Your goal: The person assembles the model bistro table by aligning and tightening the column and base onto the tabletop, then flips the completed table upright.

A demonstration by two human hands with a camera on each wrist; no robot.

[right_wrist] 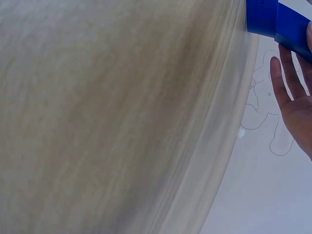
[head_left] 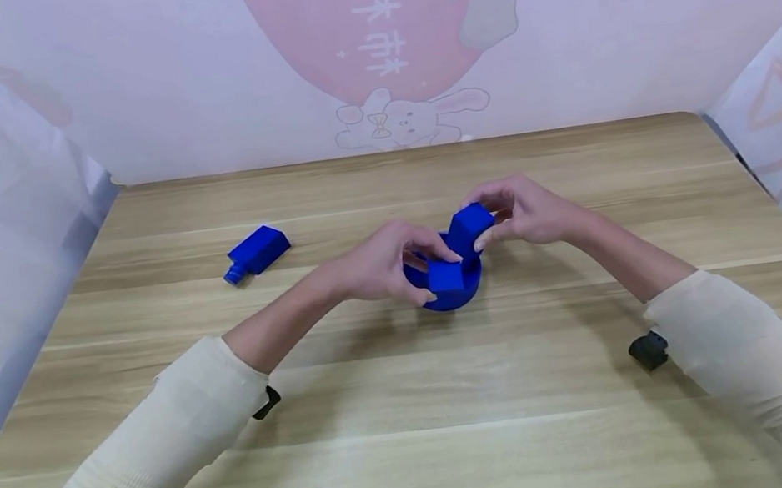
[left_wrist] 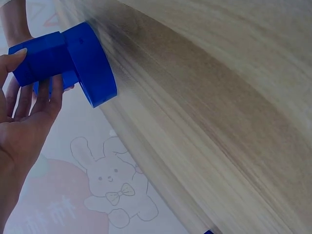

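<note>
In the head view, a round blue base (head_left: 451, 301) stands near the middle of the table with two blue rectangular blocks at it. My left hand (head_left: 391, 259) grips the nearer block (head_left: 446, 276) between thumb and fingers. The farther block (head_left: 471, 223) leans to the right, pinched by my right hand (head_left: 528, 211). In the left wrist view, the held block (left_wrist: 41, 56) stands against the round base (left_wrist: 97, 68); how its lower end sits there is hidden. The right wrist view shows the leaning block (right_wrist: 294, 31) at the frame edge, with fingers (right_wrist: 280, 85) beneath it.
A third blue block (head_left: 259, 249) with a narrow stepped neck lies on its side at the left of the wooden table (head_left: 465, 435). A pale wall (head_left: 187, 97) with printed rabbits rises behind the table's far edge.
</note>
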